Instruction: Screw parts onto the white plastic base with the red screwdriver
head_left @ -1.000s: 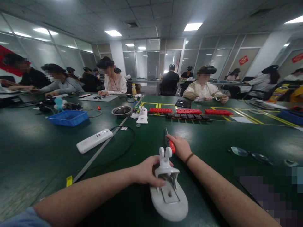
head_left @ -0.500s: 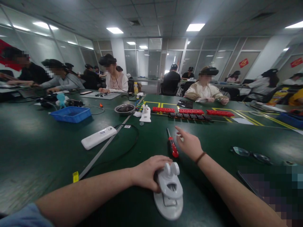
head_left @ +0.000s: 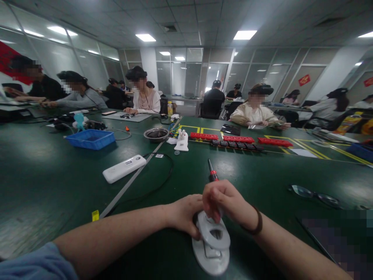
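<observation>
Both hands, left hand and right hand, grip the white plastic stand at the desk's near edge, pressing its parts together.

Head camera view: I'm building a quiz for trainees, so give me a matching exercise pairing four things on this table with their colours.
Things:
1. tray
2. screwdriver handle
3. power strip
4. bowl

Colours:
a. white
b. metal grey
c. blue
d. red

Pairs: 1-c, 2-d, 3-a, 4-b.
</observation>
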A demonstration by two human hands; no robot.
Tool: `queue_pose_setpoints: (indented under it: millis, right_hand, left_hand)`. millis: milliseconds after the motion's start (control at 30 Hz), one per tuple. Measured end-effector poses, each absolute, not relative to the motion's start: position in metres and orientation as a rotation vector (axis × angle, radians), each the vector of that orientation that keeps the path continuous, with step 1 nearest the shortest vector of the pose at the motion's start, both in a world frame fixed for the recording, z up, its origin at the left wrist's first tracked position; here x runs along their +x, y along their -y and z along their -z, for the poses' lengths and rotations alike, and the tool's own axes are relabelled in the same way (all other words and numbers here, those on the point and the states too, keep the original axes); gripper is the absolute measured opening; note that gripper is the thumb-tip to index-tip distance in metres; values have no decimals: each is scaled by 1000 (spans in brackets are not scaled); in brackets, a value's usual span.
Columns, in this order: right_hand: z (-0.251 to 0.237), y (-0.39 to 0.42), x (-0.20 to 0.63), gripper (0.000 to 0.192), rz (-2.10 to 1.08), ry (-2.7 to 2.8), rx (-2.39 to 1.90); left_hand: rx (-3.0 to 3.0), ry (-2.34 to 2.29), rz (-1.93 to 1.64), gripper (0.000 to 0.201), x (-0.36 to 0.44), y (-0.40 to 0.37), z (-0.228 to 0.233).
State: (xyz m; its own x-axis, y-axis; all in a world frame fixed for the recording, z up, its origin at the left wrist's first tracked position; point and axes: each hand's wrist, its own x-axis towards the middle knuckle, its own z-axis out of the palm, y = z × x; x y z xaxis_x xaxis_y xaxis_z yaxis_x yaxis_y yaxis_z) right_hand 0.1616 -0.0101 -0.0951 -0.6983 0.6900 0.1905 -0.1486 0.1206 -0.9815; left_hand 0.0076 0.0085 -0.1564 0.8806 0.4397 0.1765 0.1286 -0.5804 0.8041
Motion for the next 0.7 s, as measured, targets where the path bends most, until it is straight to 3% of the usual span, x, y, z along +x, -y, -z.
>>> queue_pose_setpoints:
  millis: [100,233,333,467,700]
  right_hand:
    - [68,4,182,51,-1241,1718,-663]
    - [69,-30,216,38,-511,1820,-1636]
    - [106,-59,232,23,-477,1739,-1926]
    - [144,-76,241,21,-512,1593,-2014]
    - [117,-65,231,21,-875,1336,-1596]
  left_hand:
    - [2320,-495,-408,72,8,-9,156]
    - [2430,-742,-301,95,7,-1,151]
    - [2351,-962,-264,101,7,8,147]
    - [2186,-1056,-293,96,6,16,147]
    - [2055,-1175,-481,88,-2,10,123]
